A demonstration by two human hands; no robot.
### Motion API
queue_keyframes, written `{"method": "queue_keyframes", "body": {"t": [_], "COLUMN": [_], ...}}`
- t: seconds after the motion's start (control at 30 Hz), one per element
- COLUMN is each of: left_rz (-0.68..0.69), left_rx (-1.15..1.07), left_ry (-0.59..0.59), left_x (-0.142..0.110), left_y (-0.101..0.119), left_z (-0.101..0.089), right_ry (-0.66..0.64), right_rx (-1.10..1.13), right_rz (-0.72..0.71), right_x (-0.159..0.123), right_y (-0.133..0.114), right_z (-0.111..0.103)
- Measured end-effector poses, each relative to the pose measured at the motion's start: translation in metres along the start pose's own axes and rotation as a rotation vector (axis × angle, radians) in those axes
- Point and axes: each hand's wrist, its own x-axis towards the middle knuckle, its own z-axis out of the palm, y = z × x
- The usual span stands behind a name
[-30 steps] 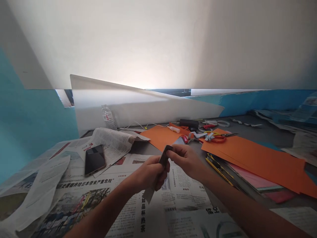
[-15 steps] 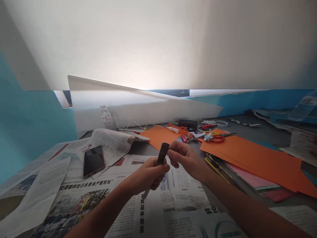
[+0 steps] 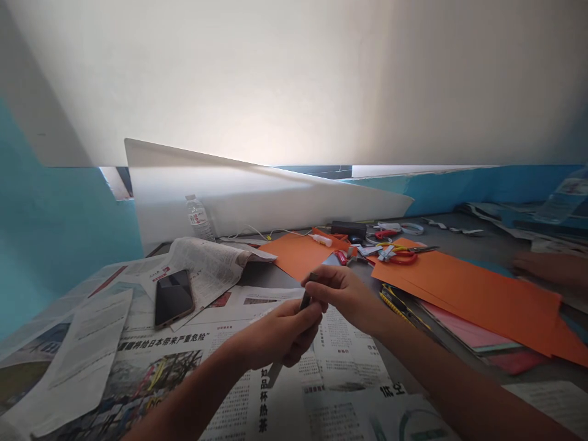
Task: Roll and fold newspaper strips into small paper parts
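Observation:
My left hand [image 3: 280, 334] is closed around a narrow, flat grey strip [image 3: 305, 301], which slants upward between my two hands. Its paler lower end sticks out beneath my left fist. At the top, my right hand [image 3: 344, 297] pinches the strip's upper end between thumb and fingers. The strip looks like folded paper, though its material is hard to make out. Below both hands lie spread newspaper sheets [image 3: 239, 392].
To the left are a phone [image 3: 173, 299] and a water bottle [image 3: 199, 218]. Scissors [image 3: 404, 252] rest on orange paper [image 3: 482, 300] to the right, beside a yellow-black cutter [image 3: 399, 306]. Another person's hand [image 3: 542, 266] shows at far right.
My right hand has moved left onto the strip's upper end and now pinches it. The strip has turned more edge-on. Another person's hand has come in at the right.

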Motion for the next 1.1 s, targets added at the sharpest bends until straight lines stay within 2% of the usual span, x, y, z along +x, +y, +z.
{"method": "queue_keyframes", "body": {"t": [0.17,0.4,0.47,0.63,0.77,0.93,1.1], "left_rz": [0.149,0.242,0.268,0.336,0.357,0.367,0.286], "left_rx": [-0.036,-0.024,0.007,0.195,0.305,0.33,0.32], "left_ry": [0.062,0.077,0.13,0.353,0.425,0.415,0.339], "left_x": [0.005,0.007,0.008,0.009,0.009,0.007,0.004], "left_y": [-0.007,-0.008,-0.008,-0.011,-0.015,-0.014,-0.01], "left_z": [-0.002,-0.001,0.002,0.008,0.007,0.006,0.003], "right_ry": [0.033,0.022,0.017,0.034,0.021,0.088,0.153], "right_rx": [0.064,0.156,0.173,0.206,0.173,0.084,0.042], "right_rz": [-0.028,-0.036,-0.037,-0.026,-0.049,-0.07,-0.103], "right_x": [0.002,0.003,0.003,0.003,0.003,0.003,0.004], "right_y": [0.002,0.007,0.007,0.006,0.006,0.006,0.008], "right_z": [-0.004,-0.005,-0.005,-0.003,-0.003,-0.001,-0.002]}}
